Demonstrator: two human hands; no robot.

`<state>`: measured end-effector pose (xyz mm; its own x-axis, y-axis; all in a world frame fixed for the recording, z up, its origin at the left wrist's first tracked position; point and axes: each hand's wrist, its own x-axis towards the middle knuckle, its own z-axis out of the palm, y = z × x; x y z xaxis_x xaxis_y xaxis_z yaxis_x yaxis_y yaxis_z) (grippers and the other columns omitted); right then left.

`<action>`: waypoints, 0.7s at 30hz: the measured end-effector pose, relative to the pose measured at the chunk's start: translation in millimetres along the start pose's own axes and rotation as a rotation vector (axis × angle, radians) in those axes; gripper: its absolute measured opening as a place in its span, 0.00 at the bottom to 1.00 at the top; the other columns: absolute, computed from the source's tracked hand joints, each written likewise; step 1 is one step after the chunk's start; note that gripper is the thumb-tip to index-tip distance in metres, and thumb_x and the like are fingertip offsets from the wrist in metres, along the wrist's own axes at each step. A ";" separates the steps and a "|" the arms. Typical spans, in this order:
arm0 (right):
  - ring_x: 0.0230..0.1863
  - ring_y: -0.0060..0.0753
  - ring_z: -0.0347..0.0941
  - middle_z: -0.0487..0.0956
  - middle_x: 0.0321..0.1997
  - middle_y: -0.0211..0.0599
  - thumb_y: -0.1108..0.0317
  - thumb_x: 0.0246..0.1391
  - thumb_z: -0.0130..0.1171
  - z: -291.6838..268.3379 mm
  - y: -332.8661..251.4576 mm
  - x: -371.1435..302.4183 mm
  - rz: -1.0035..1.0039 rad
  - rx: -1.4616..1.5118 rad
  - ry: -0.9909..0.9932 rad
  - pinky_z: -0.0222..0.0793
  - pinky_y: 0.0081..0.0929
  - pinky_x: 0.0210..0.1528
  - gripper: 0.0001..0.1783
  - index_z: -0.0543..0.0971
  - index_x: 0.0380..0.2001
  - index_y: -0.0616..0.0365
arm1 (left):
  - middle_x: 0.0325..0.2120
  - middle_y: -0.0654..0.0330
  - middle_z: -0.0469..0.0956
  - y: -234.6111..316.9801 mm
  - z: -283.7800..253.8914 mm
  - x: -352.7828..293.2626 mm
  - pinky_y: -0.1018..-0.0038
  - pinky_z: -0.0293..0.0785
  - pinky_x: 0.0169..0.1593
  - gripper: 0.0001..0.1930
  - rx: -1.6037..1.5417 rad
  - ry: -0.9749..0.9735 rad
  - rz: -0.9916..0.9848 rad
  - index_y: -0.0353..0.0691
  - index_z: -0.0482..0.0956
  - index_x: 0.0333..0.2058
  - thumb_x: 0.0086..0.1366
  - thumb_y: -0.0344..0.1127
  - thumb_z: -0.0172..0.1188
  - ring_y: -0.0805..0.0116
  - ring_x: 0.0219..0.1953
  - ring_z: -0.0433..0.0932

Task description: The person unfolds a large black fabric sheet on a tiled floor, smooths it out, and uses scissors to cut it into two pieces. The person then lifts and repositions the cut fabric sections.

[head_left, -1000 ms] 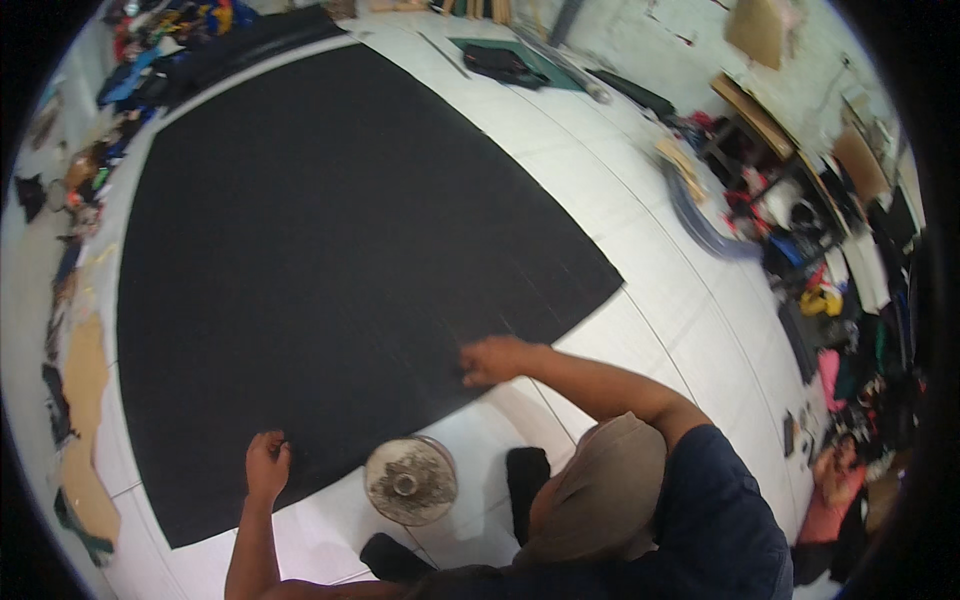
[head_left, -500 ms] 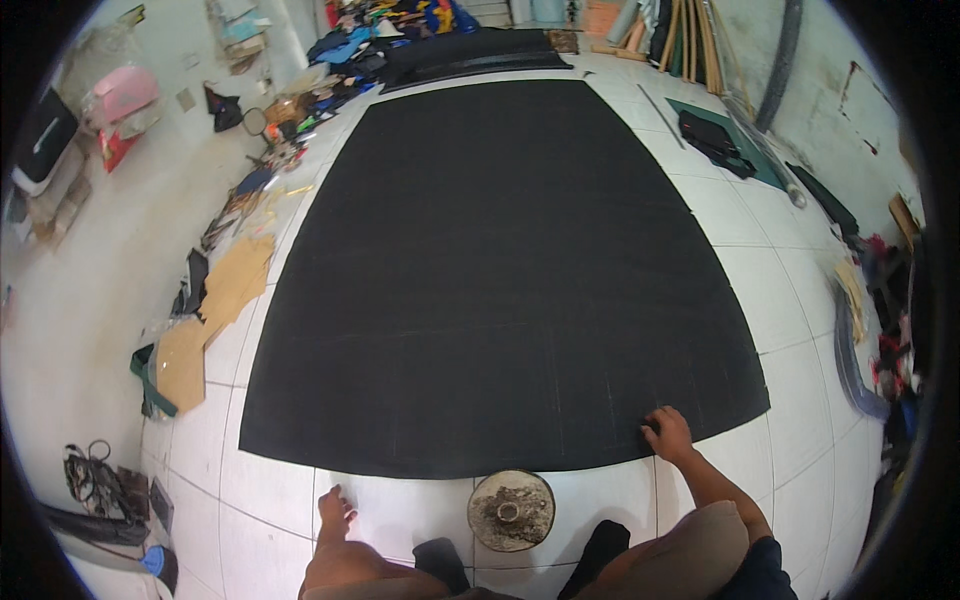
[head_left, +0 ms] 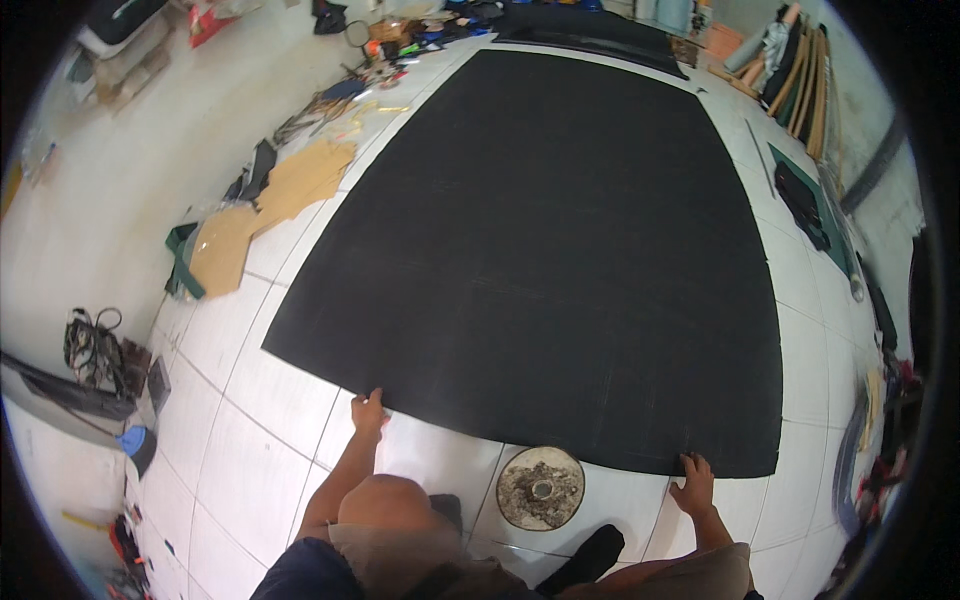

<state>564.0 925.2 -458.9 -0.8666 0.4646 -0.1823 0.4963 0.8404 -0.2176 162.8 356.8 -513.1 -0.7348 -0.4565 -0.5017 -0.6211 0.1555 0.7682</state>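
Sheet of black material (head_left: 540, 250), spread flat on the white tiled floor (head_left: 280, 410), with its near edge slanting downward to the right. The left hand (head_left: 367, 408) meets this edge toward its left end; whether the fingers grip cannot be told. The right hand (head_left: 694, 487), loosely open with fingers bent, rests its fingertips on the same edge near the right corner. Tile borders both long sides, widening near the left corner; only a narrow strip separates the far edge from a black folded piece (head_left: 590, 35). A round, stained disc (head_left: 520, 495) with a central hub stands between the hands, overlapping the near edge in view, and dark-covered feet (head_left: 592, 557) flank it. Tan cut panels (head_left: 300, 185) lie at left, apart from the sheet; a thin bar (head_left: 760, 158) and a green panel (head_left: 840, 235) lie at right.
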 end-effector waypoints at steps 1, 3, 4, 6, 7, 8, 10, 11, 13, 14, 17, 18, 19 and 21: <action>0.64 0.55 0.62 0.66 0.62 0.53 0.68 0.37 0.70 -0.4 -1.6 1.8 -0.009 -0.049 -0.003 0.61 0.49 0.63 0.40 0.69 0.59 0.53 | 0.36 0.54 0.74 3.2 3.3 -2.4 0.69 0.78 0.30 0.29 -0.060 -0.012 -0.020 0.34 0.66 0.54 0.58 0.44 0.64 0.66 0.34 0.75; 0.60 0.55 0.67 0.68 0.61 0.54 0.69 0.37 0.69 -0.4 -3.0 5.8 0.012 -0.059 -0.054 0.66 0.47 0.59 0.41 0.69 0.59 0.52 | 0.40 0.52 0.74 4.4 3.8 -7.2 0.67 0.80 0.32 0.37 -0.174 -0.017 -0.061 0.36 0.59 0.61 0.57 0.43 0.65 0.64 0.36 0.77; 0.58 0.55 0.70 0.70 0.60 0.54 0.70 0.37 0.69 2.1 -6.7 11.3 0.011 -0.053 -0.081 0.68 0.47 0.58 0.41 0.69 0.59 0.52 | 0.42 0.52 0.74 2.5 0.7 2.4 0.65 0.81 0.35 0.38 -0.215 -0.031 -0.089 0.37 0.57 0.62 0.56 0.40 0.65 0.63 0.40 0.76; 0.51 0.56 0.74 0.72 0.56 0.54 0.72 0.38 0.66 3.7 -5.7 16.9 -0.032 -0.158 -0.095 0.73 0.45 0.51 0.38 0.69 0.59 0.53 | 0.37 0.57 0.68 4.0 10.8 5.9 0.60 0.78 0.40 0.35 -0.243 0.024 -0.113 0.36 0.56 0.59 0.56 0.36 0.64 0.66 0.36 0.70; 0.48 0.57 0.76 0.73 0.55 0.53 0.73 0.39 0.65 1.7 -3.9 17.7 -0.042 -0.212 -0.091 0.76 0.44 0.48 0.37 0.70 0.58 0.54 | 0.38 0.57 0.68 7.9 12.7 3.6 0.58 0.78 0.41 0.36 -0.274 0.017 -0.124 0.36 0.55 0.59 0.56 0.35 0.64 0.66 0.37 0.70; 0.46 0.55 0.77 0.75 0.52 0.52 0.73 0.40 0.64 3.0 -3.4 20.2 -0.043 -0.249 -0.106 0.75 0.45 0.48 0.36 0.70 0.58 0.53 | 0.39 0.56 0.67 9.9 12.0 3.1 0.57 0.78 0.42 0.37 -0.302 0.014 -0.134 0.35 0.54 0.60 0.55 0.35 0.64 0.65 0.39 0.69; 0.42 0.52 0.79 0.78 0.46 0.49 0.72 0.42 0.62 5.9 -0.9 22.8 -0.041 -0.328 -0.141 0.73 0.46 0.50 0.33 0.72 0.56 0.52 | 0.39 0.56 0.67 11.6 9.7 0.4 0.56 0.78 0.43 0.39 -0.343 0.000 -0.144 0.35 0.52 0.61 0.55 0.35 0.64 0.65 0.39 0.70; 0.41 0.51 0.79 0.78 0.46 0.48 0.71 0.43 0.62 9.3 3.4 22.7 -0.046 -0.357 -0.141 0.73 0.46 0.49 0.31 0.72 0.55 0.52 | 0.39 0.56 0.67 12.3 9.2 -0.9 0.55 0.78 0.44 0.40 -0.363 -0.007 -0.148 0.35 0.51 0.62 0.55 0.35 0.64 0.65 0.39 0.70; 0.41 0.50 0.79 0.78 0.44 0.47 0.69 0.45 0.60 18.3 7.8 27.6 -0.074 -0.405 -0.143 0.73 0.46 0.48 0.27 0.74 0.52 0.53 | 0.39 0.56 0.68 6.7 5.2 7.4 0.55 0.78 0.44 0.41 -0.361 -0.002 -0.137 0.36 0.50 0.62 0.55 0.34 0.65 0.65 0.38 0.70; 0.41 0.50 0.79 0.78 0.44 0.47 0.68 0.45 0.60 21.5 6.3 31.3 -0.067 -0.434 -0.164 0.73 0.46 0.47 0.25 0.75 0.51 0.53 | 0.39 0.56 0.68 2.9 2.9 12.8 0.54 0.78 0.44 0.41 -0.357 0.002 -0.129 0.37 0.49 0.63 0.55 0.34 0.65 0.65 0.38 0.70; 0.41 0.49 0.79 0.79 0.41 0.46 0.66 0.46 0.60 20.4 7.9 25.0 -0.022 -0.504 -0.177 0.72 0.46 0.46 0.21 0.77 0.46 0.55 | 0.35 0.57 0.69 5.5 11.7 8.4 0.57 0.80 0.41 0.41 -0.406 0.004 -0.124 0.36 0.50 0.62 0.55 0.33 0.65 0.67 0.35 0.72; 0.41 0.49 0.79 0.79 0.40 0.46 0.66 0.45 0.60 20.3 5.4 25.9 -0.030 -0.493 -0.146 0.72 0.47 0.47 0.20 0.77 0.45 0.56 | 0.34 0.57 0.70 5.0 10.8 7.7 0.57 0.80 0.40 0.40 -0.429 -0.004 -0.114 0.36 0.50 0.61 0.55 0.33 0.65 0.67 0.34 0.72; 0.41 0.49 0.79 0.80 0.39 0.45 0.66 0.45 0.60 20.7 2.2 26.5 -0.035 -0.481 -0.115 0.72 0.48 0.47 0.19 0.78 0.43 0.56 | 0.34 0.57 0.70 1.2 8.8 12.9 0.59 0.80 0.39 0.39 -0.423 0.005 -0.117 0.37 0.51 0.61 0.56 0.34 0.64 0.67 0.34 0.72; 0.42 0.49 0.79 0.80 0.39 0.46 0.64 0.46 0.59 18.6 -8.1 30.8 -0.013 -0.464 -0.157 0.72 0.48 0.47 0.19 0.78 0.43 0.56 | 0.33 0.57 0.70 -1.8 3.1 26.8 0.63 0.79 0.36 0.37 -0.405 0.010 -0.118 0.39 0.52 0.60 0.57 0.35 0.64 0.68 0.34 0.72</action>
<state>534.2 927.5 -480.6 -0.8364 0.4359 -0.3322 0.3794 0.8979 0.2230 143.4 347.0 -529.1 -0.6611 -0.4593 -0.5932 -0.5421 -0.2541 0.8009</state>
